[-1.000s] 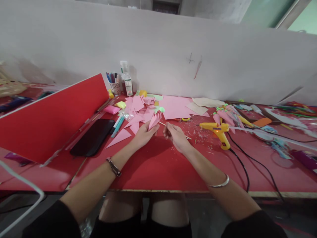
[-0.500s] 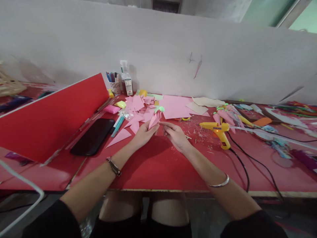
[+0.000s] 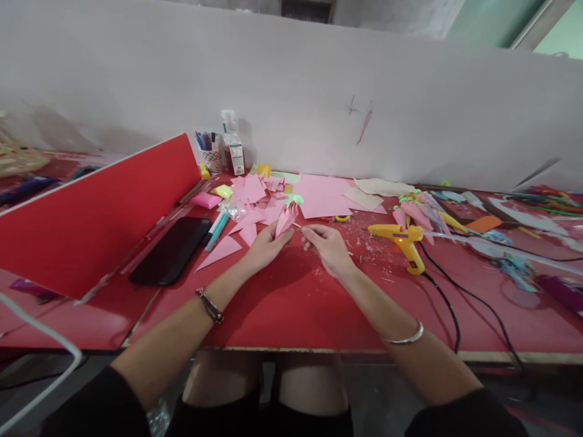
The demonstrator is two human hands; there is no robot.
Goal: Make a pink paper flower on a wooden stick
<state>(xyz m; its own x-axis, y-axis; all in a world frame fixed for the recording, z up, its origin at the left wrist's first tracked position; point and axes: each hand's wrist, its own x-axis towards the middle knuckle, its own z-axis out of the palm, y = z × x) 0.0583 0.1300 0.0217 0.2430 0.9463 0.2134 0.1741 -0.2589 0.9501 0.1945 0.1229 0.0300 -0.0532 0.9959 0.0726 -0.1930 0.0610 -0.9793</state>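
Observation:
A pink paper cone (image 3: 285, 220) with a light green tip (image 3: 297, 199) is held in my left hand (image 3: 268, 246), its fingers closed round the lower part. Just to the right, my right hand (image 3: 324, 246) pinches a thin pale stick (image 3: 297, 225) that points at the cone. Whether the stick touches the cone cannot be told. Pink paper pieces (image 3: 221, 252) lie left of and behind my left hand. A yellow glue gun (image 3: 401, 237) with a lit orange light rests on the table to the right.
A black phone (image 3: 170, 252) and markers (image 3: 216, 230) lie left, beside a leaning red board (image 3: 104, 212). Behind them stand a pen cup (image 3: 212, 161) and a bottle (image 3: 235, 149). Several finished pink cones (image 3: 416, 213) sit behind the glue gun, whose black cable (image 3: 449, 303) crosses the right side.
My right hand has moved slightly right, away from the cone, and the thin stick now shows between its fingertips and the cone. My left hand has barely moved.

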